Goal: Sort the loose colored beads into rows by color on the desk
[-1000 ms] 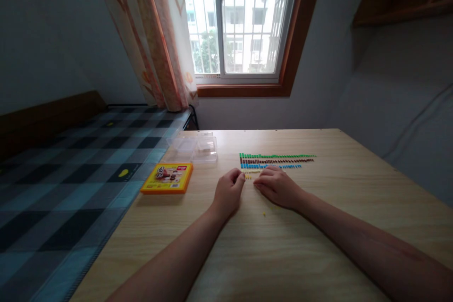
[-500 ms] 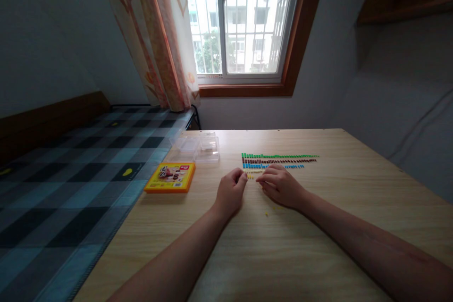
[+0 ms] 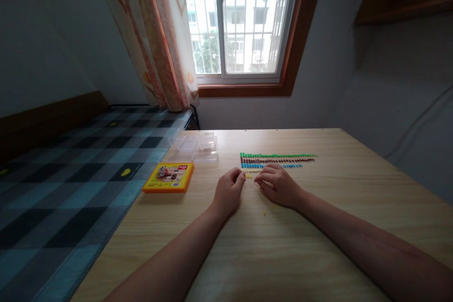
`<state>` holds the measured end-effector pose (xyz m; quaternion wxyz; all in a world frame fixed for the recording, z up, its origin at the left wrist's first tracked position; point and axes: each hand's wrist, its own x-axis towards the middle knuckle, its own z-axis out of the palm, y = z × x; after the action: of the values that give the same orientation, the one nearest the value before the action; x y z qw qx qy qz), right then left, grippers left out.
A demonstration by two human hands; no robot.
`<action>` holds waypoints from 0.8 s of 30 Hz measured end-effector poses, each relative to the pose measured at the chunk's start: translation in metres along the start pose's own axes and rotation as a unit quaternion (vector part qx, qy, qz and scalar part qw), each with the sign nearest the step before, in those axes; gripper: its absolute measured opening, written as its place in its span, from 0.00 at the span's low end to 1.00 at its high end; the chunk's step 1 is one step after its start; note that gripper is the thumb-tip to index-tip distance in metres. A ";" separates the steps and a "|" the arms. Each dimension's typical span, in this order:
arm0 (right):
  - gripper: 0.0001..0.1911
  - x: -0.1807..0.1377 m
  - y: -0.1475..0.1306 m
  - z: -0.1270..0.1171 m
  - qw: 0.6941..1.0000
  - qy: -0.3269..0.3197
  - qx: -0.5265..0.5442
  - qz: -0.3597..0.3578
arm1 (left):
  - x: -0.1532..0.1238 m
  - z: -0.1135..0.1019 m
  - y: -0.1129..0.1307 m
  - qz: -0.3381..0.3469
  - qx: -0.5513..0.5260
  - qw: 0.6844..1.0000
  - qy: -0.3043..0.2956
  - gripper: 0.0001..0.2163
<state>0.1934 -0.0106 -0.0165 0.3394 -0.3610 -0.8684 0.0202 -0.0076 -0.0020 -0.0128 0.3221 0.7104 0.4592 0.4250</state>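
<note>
My left hand (image 3: 228, 189) rests on the table with its fingers curled in, thumb and forefinger tip by a few tiny yellow pieces (image 3: 248, 177). Anything inside its grip is hidden. To the right of those pieces, my right hand (image 3: 278, 184) is bent low with its fingertips drawn together; what they pinch is too small to make out. Just beyond both hands, small building pieces lie in long rows: a green row (image 3: 272, 155), a brown row (image 3: 274, 161) and a blue row (image 3: 249, 165). A pale row (image 3: 252, 171), partly covered by my right hand, lies nearer.
Loose yellow bits (image 3: 264, 213) lie on the wooden table (image 3: 226, 255) nearer me. At the left stand a yellow-orange box (image 3: 168, 178) and clear plastic trays (image 3: 198, 147). A bed with a checked cover (image 3: 81, 184) adjoins the table's left edge; a window (image 3: 240, 19) is ahead.
The whole view has shifted very slightly. Both hands keep almost the same pose beside the yellow pieces, and the rows look unchanged.
</note>
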 end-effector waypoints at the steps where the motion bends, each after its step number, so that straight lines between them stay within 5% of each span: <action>1: 0.08 0.000 0.000 0.000 1.000 0.001 0.001 -0.002 | 0.000 0.000 0.000 0.001 0.001 1.000 0.000 0.14; 15: 0.09 0.001 0.000 0.002 0.999 0.034 0.018 0.003 | 0.000 -0.001 0.000 0.000 0.006 1.000 0.003 0.13; 24: 0.15 -0.002 0.015 0.008 0.994 0.103 0.016 0.041 | 0.004 -0.002 0.001 -0.027 -0.027 0.998 0.057 0.14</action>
<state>0.1986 0.0009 -0.0275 0.4319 -0.3906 -0.8129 0.0108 -0.0084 0.0018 -0.0100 0.3255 0.6639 0.4839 0.4681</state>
